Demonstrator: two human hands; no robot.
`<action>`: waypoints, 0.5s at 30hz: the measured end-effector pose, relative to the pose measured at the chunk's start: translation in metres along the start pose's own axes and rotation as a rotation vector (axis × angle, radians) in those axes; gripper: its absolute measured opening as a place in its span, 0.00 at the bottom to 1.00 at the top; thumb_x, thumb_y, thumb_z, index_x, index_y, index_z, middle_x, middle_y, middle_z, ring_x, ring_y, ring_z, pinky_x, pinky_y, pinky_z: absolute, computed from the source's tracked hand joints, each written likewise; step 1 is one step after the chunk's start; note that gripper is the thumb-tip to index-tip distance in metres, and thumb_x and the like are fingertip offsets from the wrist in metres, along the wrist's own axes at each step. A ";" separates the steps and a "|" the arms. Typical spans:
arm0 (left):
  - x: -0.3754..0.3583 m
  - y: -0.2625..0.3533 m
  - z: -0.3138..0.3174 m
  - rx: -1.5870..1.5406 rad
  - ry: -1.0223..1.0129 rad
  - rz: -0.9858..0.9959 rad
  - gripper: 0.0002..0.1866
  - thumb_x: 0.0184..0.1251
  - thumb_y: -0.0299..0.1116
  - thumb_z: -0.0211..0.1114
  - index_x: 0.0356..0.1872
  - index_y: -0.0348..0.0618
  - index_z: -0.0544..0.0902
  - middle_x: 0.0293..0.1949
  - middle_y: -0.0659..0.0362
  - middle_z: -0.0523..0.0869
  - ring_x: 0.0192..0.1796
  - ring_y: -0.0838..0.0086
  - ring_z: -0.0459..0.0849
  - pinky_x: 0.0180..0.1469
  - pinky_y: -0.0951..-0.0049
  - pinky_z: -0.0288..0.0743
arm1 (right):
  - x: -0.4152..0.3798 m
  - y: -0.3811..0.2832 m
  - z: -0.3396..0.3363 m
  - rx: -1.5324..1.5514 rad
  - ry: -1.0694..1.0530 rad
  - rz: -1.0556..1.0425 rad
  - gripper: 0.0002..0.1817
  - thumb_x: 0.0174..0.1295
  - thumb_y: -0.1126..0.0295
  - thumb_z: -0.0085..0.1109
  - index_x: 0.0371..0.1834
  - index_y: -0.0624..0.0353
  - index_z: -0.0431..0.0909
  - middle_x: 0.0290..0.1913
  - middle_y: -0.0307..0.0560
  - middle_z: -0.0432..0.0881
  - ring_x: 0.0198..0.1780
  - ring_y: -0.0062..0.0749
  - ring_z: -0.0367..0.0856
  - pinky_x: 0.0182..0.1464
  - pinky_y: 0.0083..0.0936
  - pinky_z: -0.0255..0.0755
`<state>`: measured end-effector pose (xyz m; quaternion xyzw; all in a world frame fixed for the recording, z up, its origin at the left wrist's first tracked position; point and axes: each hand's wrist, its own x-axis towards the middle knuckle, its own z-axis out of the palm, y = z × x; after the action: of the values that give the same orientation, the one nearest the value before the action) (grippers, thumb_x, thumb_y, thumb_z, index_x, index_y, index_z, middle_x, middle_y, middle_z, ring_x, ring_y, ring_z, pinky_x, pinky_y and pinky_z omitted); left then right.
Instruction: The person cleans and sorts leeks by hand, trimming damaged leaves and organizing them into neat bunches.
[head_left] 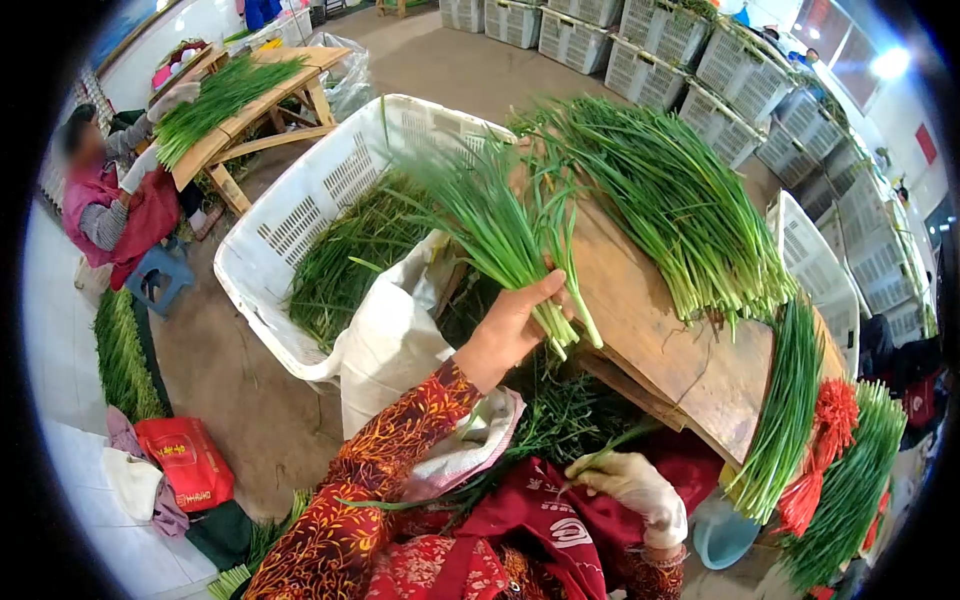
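Note:
My bare left hand point(512, 328) is wrapped round the lower stems of a bunch of green chives point(490, 225), held up beside the wooden table point(640, 320). The leaf ends fan out to the upper left, blurred by motion. Low over my dark red apron point(540, 510), my right hand point(635, 490) wears a pale glove. Its fingers are curled on a few thin chive leaves point(620, 440). A large heap of chives point(665, 190) lies on the table, and a smaller bundle point(785, 415) rests at its right edge.
Left of the table stands a white crate point(310, 200) with loose leaves inside and a white sack point(385, 345) over its near side. Red ties point(830, 430) hang at the right. A person point(105, 205) sits at another table. Stacked crates point(660, 50) line the back.

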<state>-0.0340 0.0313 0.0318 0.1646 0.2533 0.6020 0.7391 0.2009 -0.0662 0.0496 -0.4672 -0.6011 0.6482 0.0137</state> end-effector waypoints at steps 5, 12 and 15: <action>-0.007 -0.029 0.001 -0.012 -0.067 -0.061 0.12 0.58 0.34 0.64 0.40 0.43 0.74 0.26 0.63 0.76 0.30 0.73 0.77 0.33 0.73 0.75 | 0.012 -0.028 -0.026 0.004 0.467 -0.170 0.22 0.63 0.51 0.44 0.42 0.60 0.76 0.28 0.42 0.79 0.24 0.20 0.71 0.30 0.17 0.66; -0.024 -0.064 -0.002 0.071 0.021 -0.153 0.15 0.54 0.32 0.67 0.42 0.44 0.74 0.34 0.66 0.77 0.34 0.80 0.76 0.36 0.76 0.74 | 0.035 -0.044 -0.016 -0.022 0.592 -0.241 0.15 0.59 0.57 0.54 0.32 0.59 0.77 0.20 0.41 0.78 0.18 0.24 0.70 0.22 0.20 0.63; -0.030 -0.064 -0.001 0.083 0.009 -0.222 0.15 0.54 0.32 0.67 0.42 0.45 0.74 0.34 0.66 0.77 0.34 0.80 0.76 0.36 0.77 0.74 | 0.036 -0.042 -0.006 -0.456 0.839 -0.287 0.12 0.55 0.59 0.59 0.28 0.57 0.77 0.17 0.43 0.76 0.19 0.32 0.75 0.22 0.26 0.66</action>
<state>0.0125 -0.0123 0.0018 0.1633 0.2981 0.5063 0.7925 0.1613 -0.0293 0.0625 -0.5914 -0.7284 0.2481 0.2411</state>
